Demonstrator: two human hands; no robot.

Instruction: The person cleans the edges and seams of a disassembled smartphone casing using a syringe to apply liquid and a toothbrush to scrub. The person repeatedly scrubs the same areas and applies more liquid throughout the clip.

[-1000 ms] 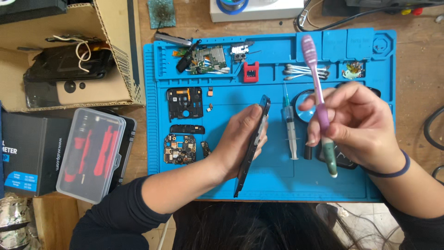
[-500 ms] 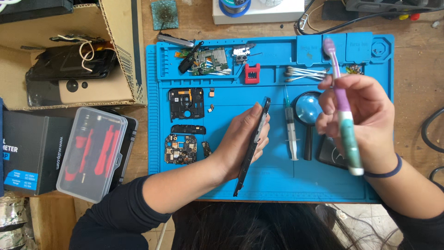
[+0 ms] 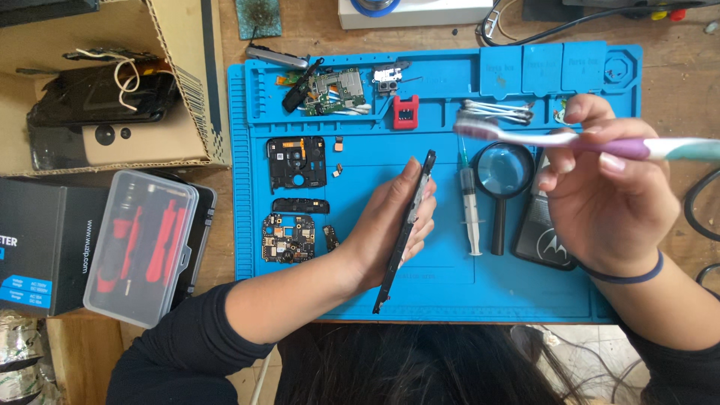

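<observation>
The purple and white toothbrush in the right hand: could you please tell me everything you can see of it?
The purple and white plastic toothbrush lies nearly level in the air above the blue work mat. Its bristled head points to the person's left and looks pinkish and blurred; the neck is white, the grip purple, the far end teal and cut off by the picture's edge. The right hand pinches its handle between thumb and fingers. The head hovers over white cotton swabs and a black-handled magnifying glass, touching nothing else that I can tell.
</observation>
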